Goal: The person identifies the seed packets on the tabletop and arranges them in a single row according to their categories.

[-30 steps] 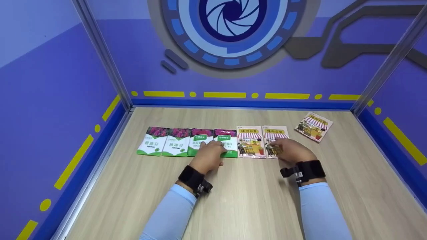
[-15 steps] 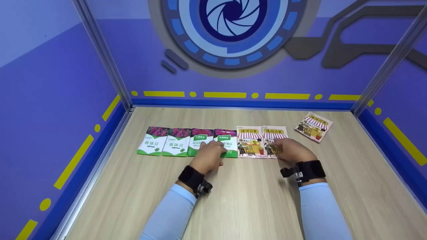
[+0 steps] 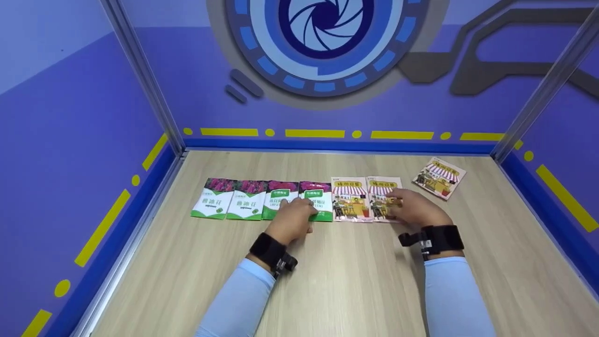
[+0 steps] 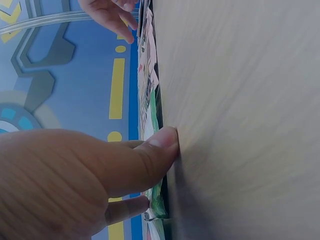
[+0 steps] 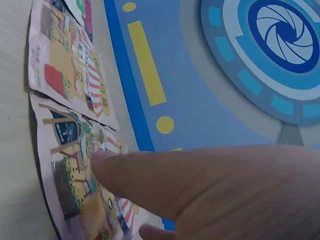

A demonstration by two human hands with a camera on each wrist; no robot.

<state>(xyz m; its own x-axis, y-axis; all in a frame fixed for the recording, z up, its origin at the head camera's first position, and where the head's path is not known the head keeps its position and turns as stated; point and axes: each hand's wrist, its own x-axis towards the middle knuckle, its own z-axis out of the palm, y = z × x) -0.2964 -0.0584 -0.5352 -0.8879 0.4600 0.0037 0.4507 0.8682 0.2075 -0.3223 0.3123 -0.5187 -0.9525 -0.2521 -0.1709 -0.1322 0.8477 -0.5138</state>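
Note:
My left hand (image 3: 291,219) rests with relaxed fingers over two green-edged flower seed packets (image 3: 281,193) near the middle of a row. In the left wrist view its thumb (image 4: 162,142) reaches down to the tabletop beside a green packet edge (image 4: 158,202). At the row's right end lies a pink packet (image 3: 384,186) printed with a striped awning. My right hand (image 3: 419,209) is over that packet's right side, fingers loosely bent. The right wrist view shows a finger (image 5: 115,170) across its printed front. A matching pink packet (image 3: 350,202) lies against its left side.
Two white packets with purple flowers (image 3: 213,201) make up the row's left end. Another pink packet (image 3: 440,179) lies tilted at the back right. Blue printed walls (image 3: 323,114) enclose the wooden tabletop (image 3: 346,281) at the back and sides.
The rightmost pink packet has shifted slightly left against its neighbour. Since then my right hand has drawn back a little to the right, uncovering more of it. My left hand stays put.

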